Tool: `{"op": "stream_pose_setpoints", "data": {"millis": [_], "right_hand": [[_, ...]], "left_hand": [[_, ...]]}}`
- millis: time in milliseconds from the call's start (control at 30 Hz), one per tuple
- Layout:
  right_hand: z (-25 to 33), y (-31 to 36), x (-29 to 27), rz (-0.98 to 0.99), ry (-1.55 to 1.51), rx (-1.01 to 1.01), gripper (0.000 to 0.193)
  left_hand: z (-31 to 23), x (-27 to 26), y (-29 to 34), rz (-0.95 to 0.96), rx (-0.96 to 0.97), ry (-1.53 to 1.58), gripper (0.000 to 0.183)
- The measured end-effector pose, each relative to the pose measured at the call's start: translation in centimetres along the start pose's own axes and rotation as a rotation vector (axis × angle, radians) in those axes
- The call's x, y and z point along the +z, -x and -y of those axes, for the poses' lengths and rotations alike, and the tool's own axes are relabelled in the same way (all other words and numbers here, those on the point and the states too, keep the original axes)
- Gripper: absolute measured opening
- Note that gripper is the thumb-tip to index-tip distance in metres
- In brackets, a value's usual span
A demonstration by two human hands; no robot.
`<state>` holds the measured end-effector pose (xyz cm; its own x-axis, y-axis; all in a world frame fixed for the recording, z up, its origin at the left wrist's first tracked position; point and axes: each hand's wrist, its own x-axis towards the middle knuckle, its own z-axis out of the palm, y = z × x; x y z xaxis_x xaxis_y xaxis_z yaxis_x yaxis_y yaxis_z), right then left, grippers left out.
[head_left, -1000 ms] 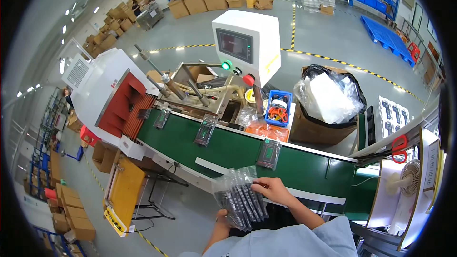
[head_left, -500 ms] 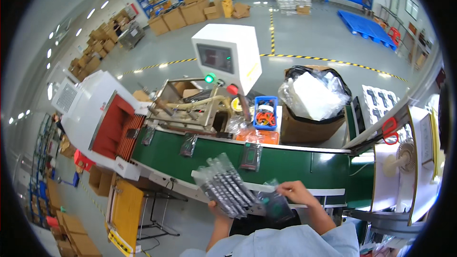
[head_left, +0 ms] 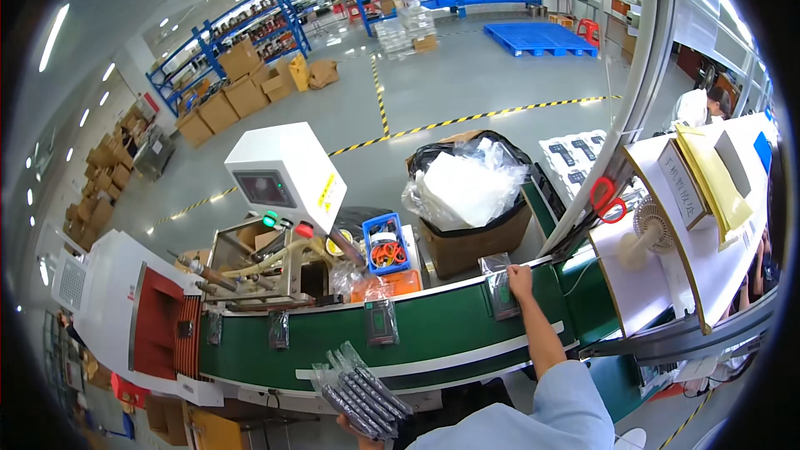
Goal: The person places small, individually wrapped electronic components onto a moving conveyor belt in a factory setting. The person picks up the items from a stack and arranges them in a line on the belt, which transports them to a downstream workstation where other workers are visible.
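My left hand (head_left: pixel 357 435), partly hidden at the lower edge, is closed around a stack of flat dark items in clear plastic bags (head_left: pixel 360 393), held in front of the belt. Farther out, my right hand (head_left: pixel 520 282) pinches the upper right edge of one bagged flat dark item (head_left: pixel 502 293), which lies on or just over the green conveyor belt (head_left: pixel 450 340). To its left on the belt is another such bagged item (head_left: pixel 382 323). Smaller-looking bagged pieces, one bagged item (head_left: pixel 278 330) among them, trail toward the machine's opening.
On the left, a white machine (head_left: pixel 108 300) with a red opening takes in the belt. Behind the belt stand a white control box (head_left: pixel 287 175), a blue bin (head_left: pixel 386 243) and a carton of plastic waste (head_left: pixel 471 250). Red scissors (head_left: pixel 607 200) hang by a fan (head_left: pixel 652 229) at right.
My right hand has moved from beside the stack forward and out over the belt, taking a bagged item along. My left hand keeps the stack. The view has turned to the right.
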<state>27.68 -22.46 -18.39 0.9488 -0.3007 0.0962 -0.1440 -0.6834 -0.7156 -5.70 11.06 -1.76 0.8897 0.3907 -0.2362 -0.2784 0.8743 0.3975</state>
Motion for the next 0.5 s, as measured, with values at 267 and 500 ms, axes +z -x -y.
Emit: {"op": "stream_pose_setpoints", "data": {"millis": [267, 500], "right_hand": [[4.3, 2.3, -1.1, 0.001, 0.077, 0.056, 0.033], [17.2, 11.9, -5.8, 0.906, -0.523, -0.202, 0.028]], "left_hand": [[0.9, 0.7, 0.1, 0.018, -0.086, -0.041, 0.081], [1.5, -2.1, -0.9, 0.031, -0.239, -0.088, 0.068]]}}
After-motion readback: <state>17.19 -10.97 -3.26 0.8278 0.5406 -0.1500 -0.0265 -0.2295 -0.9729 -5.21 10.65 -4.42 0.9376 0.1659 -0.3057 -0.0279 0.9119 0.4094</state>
